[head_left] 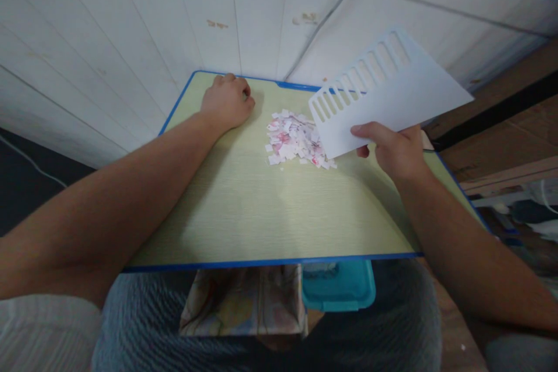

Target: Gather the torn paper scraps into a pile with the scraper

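A white sheet point(383, 102) with a row of long slots cut along one edge is pinched in my right hand point(399, 148), thumb on top and fingers underneath. It is held tilted above the right part of the table, and its lower left corner overlaps the pile of small paper scraps point(294, 136). These scraps are white with some pink and red patches. Whether the sheet touches them I cannot tell. To the left of the pile, my left hand point(227, 102) rests on the tabletop near its far edge, loosely curled, with nothing seen in it.
The pale yellow-green table point(279, 209) has a blue rim and stands against a white panelled wall point(192, 17) with a grey cable point(326, 14). Below the near edge are a patterned fabric box point(244, 308) and a turquoise plastic container point(349, 290). Cardboard point(518, 122) stands at the right.
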Motion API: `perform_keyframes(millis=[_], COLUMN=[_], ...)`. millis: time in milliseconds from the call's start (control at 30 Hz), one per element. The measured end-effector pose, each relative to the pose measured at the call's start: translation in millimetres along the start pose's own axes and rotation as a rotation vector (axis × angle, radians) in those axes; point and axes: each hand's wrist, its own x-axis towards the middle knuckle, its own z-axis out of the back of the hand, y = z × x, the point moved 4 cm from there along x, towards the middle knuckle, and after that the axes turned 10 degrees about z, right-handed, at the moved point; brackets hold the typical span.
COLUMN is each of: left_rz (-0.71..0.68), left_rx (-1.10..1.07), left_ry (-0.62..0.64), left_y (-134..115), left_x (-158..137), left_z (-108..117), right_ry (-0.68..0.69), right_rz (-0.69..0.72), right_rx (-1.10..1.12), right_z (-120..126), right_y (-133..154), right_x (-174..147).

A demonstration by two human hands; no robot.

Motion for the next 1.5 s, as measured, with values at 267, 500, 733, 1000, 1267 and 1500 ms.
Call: perform_keyframes(millis=[267,500,733,1000,1267,1500], left_rz=[0.006,0.002,0.004,0.028,0.015,0.025], left_rx=[-0.013,-0.017,-0.084,-0.112,-0.072,-0.085], left_ry=[-0.004,0.002,0.007,0.032,0.01,0.054], left_y=[3.0,4.1,5.9,5.6,5.6,4.5], left_x=[3.7,3.9,4.6,4.2,4.5,2.8], left_z=[-2.4,-3.3,-4.2,-3.9,-5.0,-3.3], right_ry=[0.06,0.082,0.16,0.262,0.328,0.369], right_rz=[0.015,-0.001,-0.011,-0.026,-0.016,-0.023], right_rx=[-0.066,-0.126,-0.11,-0.085,-0.044,-0.08], right_z=[-8.2,-13.1,-17.2,-26.2,-30.0,-28.3], right_y=[1.9,4.6,10.0,6.4,7.9,6.2], right_x=[-7.0,-12.0,-16.1,-19.5,-23.3,-24.4])
